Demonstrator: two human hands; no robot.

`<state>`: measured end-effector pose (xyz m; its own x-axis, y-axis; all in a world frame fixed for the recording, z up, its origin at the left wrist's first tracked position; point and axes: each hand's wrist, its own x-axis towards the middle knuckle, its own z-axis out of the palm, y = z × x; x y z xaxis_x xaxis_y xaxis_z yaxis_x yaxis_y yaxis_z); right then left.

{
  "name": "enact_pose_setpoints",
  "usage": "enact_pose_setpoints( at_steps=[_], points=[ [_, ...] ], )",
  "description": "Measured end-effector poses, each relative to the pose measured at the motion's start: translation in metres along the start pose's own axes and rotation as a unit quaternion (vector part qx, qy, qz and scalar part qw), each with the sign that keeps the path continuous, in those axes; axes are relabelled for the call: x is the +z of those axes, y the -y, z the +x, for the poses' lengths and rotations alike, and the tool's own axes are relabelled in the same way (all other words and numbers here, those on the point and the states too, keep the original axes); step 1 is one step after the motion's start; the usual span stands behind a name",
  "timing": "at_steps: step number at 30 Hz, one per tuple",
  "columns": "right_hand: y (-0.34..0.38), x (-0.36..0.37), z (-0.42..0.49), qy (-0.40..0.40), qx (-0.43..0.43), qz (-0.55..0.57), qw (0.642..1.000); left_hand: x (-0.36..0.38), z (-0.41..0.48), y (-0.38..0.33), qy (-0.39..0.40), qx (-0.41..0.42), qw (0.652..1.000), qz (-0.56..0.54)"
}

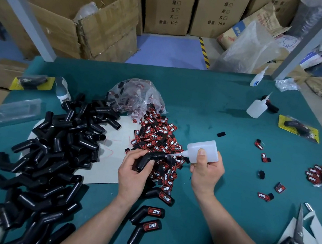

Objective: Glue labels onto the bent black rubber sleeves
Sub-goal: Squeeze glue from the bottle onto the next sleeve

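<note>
Rubber sleeve: black, bent, matte tube; left hand grip curled round it; right hand grip clasps translucent plastic glue bottle, nozzle at sleeve.

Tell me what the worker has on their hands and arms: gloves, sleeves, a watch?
Nothing that shows. The left hand and right hand are bare, with no gloves or visible rings. The left forearm and right forearm are uncovered down to the picture's bottom edge, so no sleeve appears, and neither wrist carries a watch or band.
</note>
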<state>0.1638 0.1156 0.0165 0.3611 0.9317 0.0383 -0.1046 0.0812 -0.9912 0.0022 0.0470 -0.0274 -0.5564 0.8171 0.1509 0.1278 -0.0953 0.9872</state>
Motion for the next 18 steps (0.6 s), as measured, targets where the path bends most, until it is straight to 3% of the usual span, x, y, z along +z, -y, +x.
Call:
enact_pose_setpoints(
  at_steps=[18],
  points=[
    [0.0035,-0.0013,0.0026,-0.006,-0.009,-0.008,1.0,0.0005,-0.0007,-0.0022,-0.002,-0.02,1.0,0.001]
  ],
)
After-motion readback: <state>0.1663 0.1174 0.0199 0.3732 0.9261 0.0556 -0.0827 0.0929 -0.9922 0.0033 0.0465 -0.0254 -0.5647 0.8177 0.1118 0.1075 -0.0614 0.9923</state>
